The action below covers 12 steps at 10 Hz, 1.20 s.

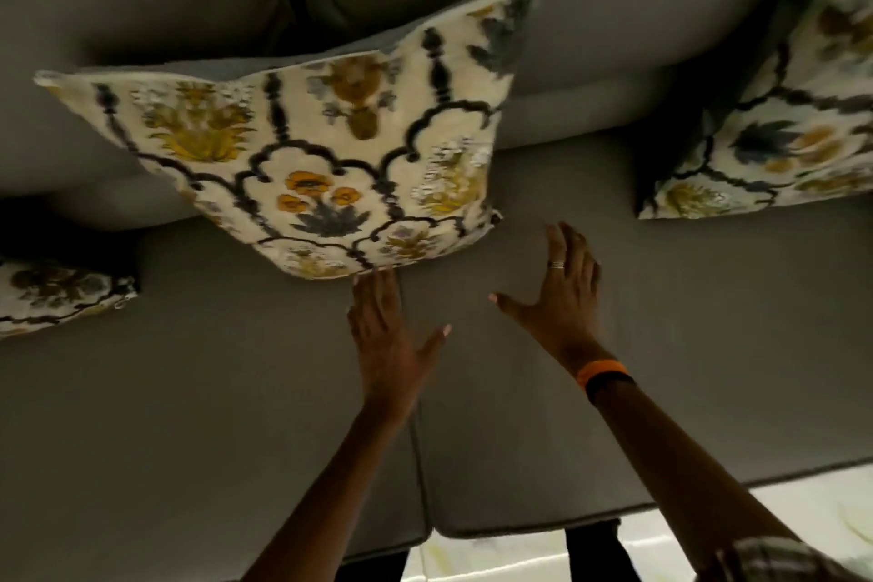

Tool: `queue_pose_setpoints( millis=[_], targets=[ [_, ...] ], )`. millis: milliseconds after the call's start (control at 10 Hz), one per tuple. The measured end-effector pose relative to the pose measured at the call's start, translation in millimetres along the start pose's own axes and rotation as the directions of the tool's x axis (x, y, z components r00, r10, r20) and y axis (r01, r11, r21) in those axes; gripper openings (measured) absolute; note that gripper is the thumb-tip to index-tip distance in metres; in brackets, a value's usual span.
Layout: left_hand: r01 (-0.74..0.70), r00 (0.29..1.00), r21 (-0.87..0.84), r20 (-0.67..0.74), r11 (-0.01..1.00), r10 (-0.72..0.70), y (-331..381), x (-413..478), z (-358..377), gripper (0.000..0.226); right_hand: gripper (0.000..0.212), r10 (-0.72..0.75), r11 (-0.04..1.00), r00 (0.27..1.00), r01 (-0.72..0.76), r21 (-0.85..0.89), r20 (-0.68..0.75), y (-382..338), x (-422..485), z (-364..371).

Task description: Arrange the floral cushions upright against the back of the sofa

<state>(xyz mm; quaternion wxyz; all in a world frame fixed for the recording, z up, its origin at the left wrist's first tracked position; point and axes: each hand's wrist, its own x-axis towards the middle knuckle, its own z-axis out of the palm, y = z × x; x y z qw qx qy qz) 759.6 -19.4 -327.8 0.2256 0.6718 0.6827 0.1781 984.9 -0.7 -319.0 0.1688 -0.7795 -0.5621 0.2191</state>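
A cream floral cushion (321,147) with black arches and yellow flowers leans tilted against the grey sofa back (590,14), one corner high at the right. My left hand (387,336) is flat and open, its fingertips at the cushion's lower edge. My right hand (562,293), with a ring and an orange wristband, is spread open over the grey seat (661,345), clear of the cushion. A second floral cushion (793,109) stands against the back at the right. A third floral cushion (56,293) lies low at the left edge, mostly out of view.
A seam (420,463) between two seat cushions runs toward the front edge under my arms. Pale floor (661,534) shows below the sofa front. Dark sofa legs stand at the bottom.
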Motion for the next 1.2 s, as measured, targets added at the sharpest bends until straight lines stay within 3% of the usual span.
queue_pose_setpoints(
  millis=[100, 200, 300, 400, 500, 600, 700, 800, 900, 1000, 1100, 1200],
  targets=[
    [-0.201, 0.979, 0.166, 0.057, 0.966, 0.194, 64, 7, 42, 0.098, 0.116, -0.061, 0.990, 0.998, 0.058, -0.126, -0.022, 59, 8, -35],
    [-0.281, 0.952, 0.151, 0.170, 0.948, 0.255, 134, 26, 83, 0.095, 0.115, -0.018, 0.989, 0.998, 0.009, -0.147, -0.057, 127, 24, -84],
    [-0.236, 0.951, -0.029, 0.197, 0.971, 0.237, 196, 47, 113, 0.100, 0.114, 0.110, 0.991, 0.978, -0.094, 0.098, -0.179, 186, 51, -135],
    [-0.089, 0.942, -0.366, 0.271, 0.927, 0.197, 260, 78, 129, 0.114, 0.129, 0.287, 0.872, 0.885, -0.083, 0.483, -0.366, 243, 92, -184],
    [-0.080, 0.920, -0.493, 0.297, 0.867, 0.254, 312, 116, 146, 0.128, 0.152, 0.273, 0.781, 0.888, 0.019, 0.624, -0.369, 296, 140, -232],
    [-0.030, 0.911, -0.546, 0.329, 0.837, 0.247, 344, 145, 167, 0.126, 0.149, 0.045, 0.790, 0.960, 0.134, 0.599, -0.275, 322, 176, -268],
    [0.038, 0.938, -0.593, 0.299, 0.804, 0.175, 373, 147, 185, 0.117, 0.144, -0.017, 0.757, 0.978, 0.150, 0.636, -0.210, 333, 191, -283],
    [0.104, 0.933, -0.634, 0.330, 0.766, 0.146, 388, 144, 193, 0.123, 0.145, -0.024, 0.746, 0.958, 0.207, 0.633, -0.285, 330, 191, -290],
    [0.178, 0.924, -0.602, 0.375, 0.779, 0.079, 391, 151, 191, 0.124, 0.155, 0.010, 0.794, 0.949, 0.184, 0.580, -0.314, 324, 184, -276],
    [0.192, 0.943, -0.492, 0.331, 0.849, -0.021, 383, 156, 184, 0.122, 0.158, 0.142, 0.830, 0.941, 0.057, 0.555, -0.308, 309, 172, -258],
    [-0.008, 0.985, -0.381, 0.157, 0.925, 0.073, 363, 143, 178, 0.136, 0.148, 0.231, 0.904, 0.904, -0.063, 0.424, -0.360, 297, 150, -243],
    [-0.213, 0.976, 0.007, 0.055, 0.977, 0.212, 332, 118, 165, 0.125, 0.120, 0.257, 0.964, 0.850, -0.258, 0.062, -0.460, 279, 116, -215]
  ],
)
